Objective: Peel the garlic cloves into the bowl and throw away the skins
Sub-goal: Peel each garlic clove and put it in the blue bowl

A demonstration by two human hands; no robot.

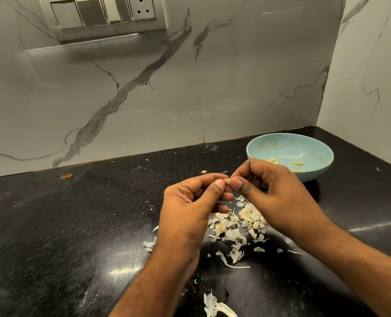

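A small pale garlic clove (227,181) is pinched between the thumbs and fingertips of both hands, held above the black counter. My left hand (190,207) grips it from the left, my right hand (272,193) from the right; most of the clove is hidden by the fingers. Behind my right hand stands a light blue bowl (309,143) with a few peeled cloves (298,163) in its bottom. A heap of papery garlic skins (240,225) lies on the counter under and between my hands.
More skin scraps are scattered toward the near edge, including a larger piece (213,305). The black counter (64,225) meets a marble wall behind and a side wall at right. A switch panel (105,14) is on the wall.
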